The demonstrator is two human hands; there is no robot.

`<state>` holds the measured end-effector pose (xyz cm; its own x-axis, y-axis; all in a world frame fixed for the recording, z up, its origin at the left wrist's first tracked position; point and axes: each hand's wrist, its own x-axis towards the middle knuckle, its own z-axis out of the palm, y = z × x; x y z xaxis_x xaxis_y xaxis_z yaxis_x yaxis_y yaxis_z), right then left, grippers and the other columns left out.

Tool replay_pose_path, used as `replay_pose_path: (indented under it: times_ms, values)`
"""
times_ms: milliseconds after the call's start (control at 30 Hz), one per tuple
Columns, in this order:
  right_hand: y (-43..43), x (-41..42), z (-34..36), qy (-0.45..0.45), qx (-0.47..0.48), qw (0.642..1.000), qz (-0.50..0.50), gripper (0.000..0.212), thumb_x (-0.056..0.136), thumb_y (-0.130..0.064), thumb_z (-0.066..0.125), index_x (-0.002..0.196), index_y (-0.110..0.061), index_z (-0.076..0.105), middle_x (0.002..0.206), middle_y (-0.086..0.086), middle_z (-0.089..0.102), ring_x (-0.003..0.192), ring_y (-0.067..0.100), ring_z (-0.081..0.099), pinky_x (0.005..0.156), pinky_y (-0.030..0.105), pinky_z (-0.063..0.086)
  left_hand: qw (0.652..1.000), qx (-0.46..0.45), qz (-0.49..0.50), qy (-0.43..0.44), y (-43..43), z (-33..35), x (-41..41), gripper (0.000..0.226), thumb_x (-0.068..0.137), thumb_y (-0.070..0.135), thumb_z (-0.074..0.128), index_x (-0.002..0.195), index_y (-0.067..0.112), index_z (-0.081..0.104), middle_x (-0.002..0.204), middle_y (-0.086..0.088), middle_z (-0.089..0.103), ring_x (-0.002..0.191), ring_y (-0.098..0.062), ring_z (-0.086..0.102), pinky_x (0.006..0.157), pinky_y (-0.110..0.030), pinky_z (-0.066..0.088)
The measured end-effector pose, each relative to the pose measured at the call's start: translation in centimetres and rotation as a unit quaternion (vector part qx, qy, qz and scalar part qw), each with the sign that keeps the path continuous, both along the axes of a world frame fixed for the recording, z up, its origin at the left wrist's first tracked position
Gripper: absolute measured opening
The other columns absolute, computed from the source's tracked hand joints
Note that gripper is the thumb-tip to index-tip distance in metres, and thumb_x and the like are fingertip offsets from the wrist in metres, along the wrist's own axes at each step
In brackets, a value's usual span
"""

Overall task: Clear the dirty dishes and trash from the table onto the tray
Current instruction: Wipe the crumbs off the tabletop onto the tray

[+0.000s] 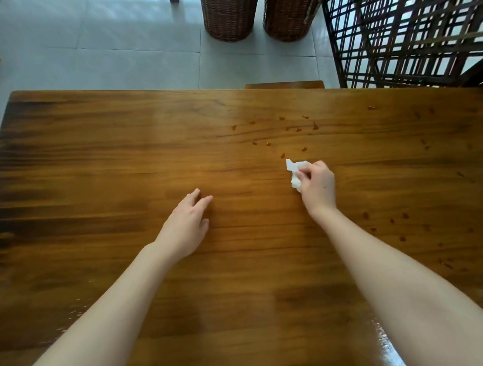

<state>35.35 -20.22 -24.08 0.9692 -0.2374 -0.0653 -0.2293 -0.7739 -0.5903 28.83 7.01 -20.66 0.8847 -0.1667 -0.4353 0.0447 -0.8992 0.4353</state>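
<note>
My right hand [318,187] grips a crumpled white paper napkin [295,173] against the wooden table [116,164], right of the middle. Just beyond the napkin, several small orange-brown drops or crumbs [298,129] are scattered over the wood. More of the same spots [404,216] dot the right side of the table. My left hand [187,224] lies flat on the table near the centre, fingers straight, holding nothing. No dishes and no tray are in view.
Two brown wicker baskets [229,8] stand on the tiled floor beyond the table's far edge. A dark lattice screen [413,22] rises at the far right. A chair top [284,86] shows behind the far edge. A wet shine [385,342] marks the near right.
</note>
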Motion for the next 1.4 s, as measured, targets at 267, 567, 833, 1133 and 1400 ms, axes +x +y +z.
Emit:
replay_pose_path:
  times_ms: [267, 567, 833, 1133, 1400]
  values:
    - [6.2, -2.7, -1.0, -0.027, -0.033, 0.993, 0.109, 0.031, 0.097, -0.001, 0.048, 0.127, 0.001, 0.056, 0.124, 0.01, 0.053, 0.119, 0.021, 0.049, 0.098, 0.028, 0.047, 0.999, 0.04, -0.033, -0.008, -1.2, -0.3, 3.1, 0.064, 0.097, 0.031, 0.054, 0.152, 0.026, 0.021, 0.161, -0.008, 0.011, 0.148, -0.026, 0.011, 0.117, -0.037, 0.018]
    - [-1.4, 4.4, 0.0, -0.022, -0.006, 0.999, -0.035, 0.017, 0.092, -0.006, 0.059, 0.102, 0.0, 0.071, 0.101, 0.007, 0.059, 0.097, 0.023, 0.057, 0.081, 0.024, 0.043, 0.989, 0.12, -0.084, 0.014, -1.5, -0.6, 5.8, 0.073, 0.094, 0.045, 0.052, 0.153, 0.034, 0.01, 0.161, -0.014, -0.001, 0.148, -0.033, 0.004, 0.118, -0.045, 0.014]
    - [2.2, 5.2, -0.3, -0.012, -0.007, 0.998, -0.059, 0.017, 0.094, -0.01, 0.056, 0.096, -0.003, 0.072, 0.102, 0.008, 0.06, 0.087, 0.017, 0.055, 0.071, 0.019, 0.034, 0.981, 0.161, -0.1, 0.035, -1.0, -0.6, 8.0, 0.082, 0.088, 0.052, 0.057, 0.15, 0.044, 0.003, 0.16, -0.014, -0.006, 0.147, -0.036, 0.001, 0.117, -0.053, 0.008]
    - [8.6, 4.8, -0.5, -0.039, -0.036, 0.979, 0.197, 0.017, 0.095, -0.006, 0.053, 0.096, 0.003, 0.067, 0.1, 0.011, 0.055, 0.09, 0.024, 0.056, 0.079, 0.034, 0.05, 0.967, 0.198, -0.145, 0.061, -1.1, 0.3, 8.5, 0.096, 0.084, 0.045, 0.067, 0.151, 0.043, -0.002, 0.16, -0.015, -0.01, 0.147, -0.037, 0.001, 0.118, -0.051, 0.01]
    - [2.2, 8.1, -0.6, -0.033, -0.035, 0.999, -0.007, 0.021, 0.096, -0.006, 0.051, 0.104, 0.001, 0.069, 0.107, 0.009, 0.057, 0.092, 0.016, 0.056, 0.078, 0.017, 0.045, 0.972, 0.184, -0.132, 0.065, -1.3, 0.6, 8.7, 0.098, 0.081, 0.039, 0.072, 0.152, 0.04, 0.004, 0.16, -0.017, -0.006, 0.147, -0.038, 0.002, 0.119, -0.05, 0.01]
